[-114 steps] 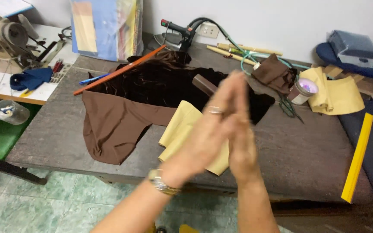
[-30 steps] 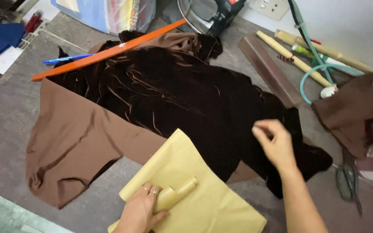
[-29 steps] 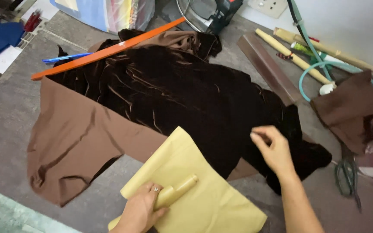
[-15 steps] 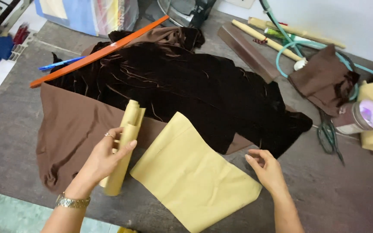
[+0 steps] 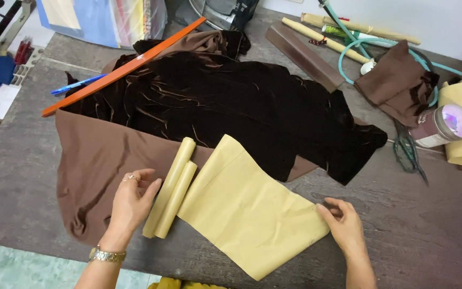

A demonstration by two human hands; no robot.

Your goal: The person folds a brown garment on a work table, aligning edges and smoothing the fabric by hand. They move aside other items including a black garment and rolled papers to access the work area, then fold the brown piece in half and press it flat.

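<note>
A yellow paper pattern sheet lies partly unrolled on the grey table, its rolled end resting on brown fabric. My left hand presses flat against the roll's left side, fingers together. My right hand rests on the sheet's right edge and pins it to the table. A dark brown velvet cloth spreads behind the sheet.
A long orange ruler and a blue pen lie at the back left. Scissors, a tape roll, a wooden bar, paper rolls, a green hose and more brown cloth sit at the back right.
The roll has gone from being lifted in my left hand to lying on the brown fabric. The sheet has been spread further, with my right hand at its right edge.
</note>
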